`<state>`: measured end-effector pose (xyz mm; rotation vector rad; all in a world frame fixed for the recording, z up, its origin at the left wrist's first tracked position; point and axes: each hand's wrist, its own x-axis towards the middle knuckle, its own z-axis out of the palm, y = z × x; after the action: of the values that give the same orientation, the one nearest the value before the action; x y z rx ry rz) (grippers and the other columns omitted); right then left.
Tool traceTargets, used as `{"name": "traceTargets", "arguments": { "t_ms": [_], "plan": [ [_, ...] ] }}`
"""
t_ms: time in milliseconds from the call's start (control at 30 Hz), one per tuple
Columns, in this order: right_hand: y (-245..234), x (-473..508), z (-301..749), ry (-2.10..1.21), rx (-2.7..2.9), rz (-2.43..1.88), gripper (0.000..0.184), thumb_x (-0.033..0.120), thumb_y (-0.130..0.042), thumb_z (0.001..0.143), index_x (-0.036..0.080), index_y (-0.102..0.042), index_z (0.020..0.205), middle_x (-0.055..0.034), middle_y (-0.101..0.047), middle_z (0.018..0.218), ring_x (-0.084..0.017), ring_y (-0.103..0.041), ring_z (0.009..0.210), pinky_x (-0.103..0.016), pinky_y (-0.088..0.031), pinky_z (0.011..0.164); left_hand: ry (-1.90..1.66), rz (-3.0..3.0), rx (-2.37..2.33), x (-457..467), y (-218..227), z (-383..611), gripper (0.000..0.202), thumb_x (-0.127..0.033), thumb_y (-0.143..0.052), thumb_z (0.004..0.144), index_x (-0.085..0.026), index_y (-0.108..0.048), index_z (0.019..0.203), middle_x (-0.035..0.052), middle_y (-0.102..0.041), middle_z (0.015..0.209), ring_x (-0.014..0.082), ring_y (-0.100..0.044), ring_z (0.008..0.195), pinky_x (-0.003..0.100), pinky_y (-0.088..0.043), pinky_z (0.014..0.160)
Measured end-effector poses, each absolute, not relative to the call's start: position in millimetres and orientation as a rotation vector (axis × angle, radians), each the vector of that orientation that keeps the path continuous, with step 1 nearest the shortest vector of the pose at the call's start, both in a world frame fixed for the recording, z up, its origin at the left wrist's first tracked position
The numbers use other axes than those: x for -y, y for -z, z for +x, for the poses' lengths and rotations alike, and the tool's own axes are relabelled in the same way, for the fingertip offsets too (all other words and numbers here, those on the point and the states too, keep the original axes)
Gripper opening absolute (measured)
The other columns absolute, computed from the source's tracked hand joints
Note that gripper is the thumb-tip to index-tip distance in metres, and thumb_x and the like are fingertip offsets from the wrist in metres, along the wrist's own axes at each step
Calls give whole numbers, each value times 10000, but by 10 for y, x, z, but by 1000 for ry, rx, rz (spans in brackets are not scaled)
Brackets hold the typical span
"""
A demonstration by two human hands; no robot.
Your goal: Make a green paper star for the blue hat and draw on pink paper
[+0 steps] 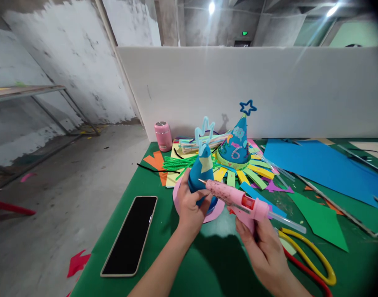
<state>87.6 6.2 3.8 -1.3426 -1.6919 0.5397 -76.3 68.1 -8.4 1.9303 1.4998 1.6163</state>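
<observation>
My left hand grips the side of a blue paper cone hat that stands on a pink round brim and carries a light blue pipe-cleaner crown on top. My right hand is closed round the handle of a pink glue gun. The gun's nozzle tip touches or nearly touches the cone's right side. A clear glue stick pokes out of the gun's back end. Behind stands a second, decorated blue cone hat topped with a blue star and ringed by coloured paper strips.
A black phone lies on the green table at the left front. A pink can, green pipe cleaners, blue paper sheets, a green paper piece and yellow and red tubes surround the work. A white board backs the table.
</observation>
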Motion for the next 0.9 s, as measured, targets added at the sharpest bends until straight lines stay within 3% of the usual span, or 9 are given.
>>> {"name": "traceTargets", "arguments": {
  "t_ms": [367,567,900],
  "plan": [
    [-53,-36,861,-532,1692,-1363,316,325,-446,830,149,-485,1089,-67,-552,711,-216,-542,671,-321,-464,597,-1633,1951,-1518,-676,78,-703,116,-112,-585,699,-190,-670,715,51,-218,1411,278,-358,1200,442,-330,957],
    [-46,-60,840,-444,1668,-1412,337,360,-455,816,152,-492,1079,-115,-580,835,-244,-555,746,-352,-467,651,-1641,1973,-1497,-684,116,-727,116,-102,-584,692,-184,-667,695,41,-183,1425,290,-345,1209,453,-341,945],
    [-33,-76,839,-434,1726,-1342,250,280,-454,823,154,-502,1033,-72,-589,756,-206,-569,678,-292,-466,596,-1643,1978,-1453,-685,115,-738,126,-98,-569,709,-178,-665,712,63,-176,1429,296,-336,1218,470,-328,955]
  ]
}}
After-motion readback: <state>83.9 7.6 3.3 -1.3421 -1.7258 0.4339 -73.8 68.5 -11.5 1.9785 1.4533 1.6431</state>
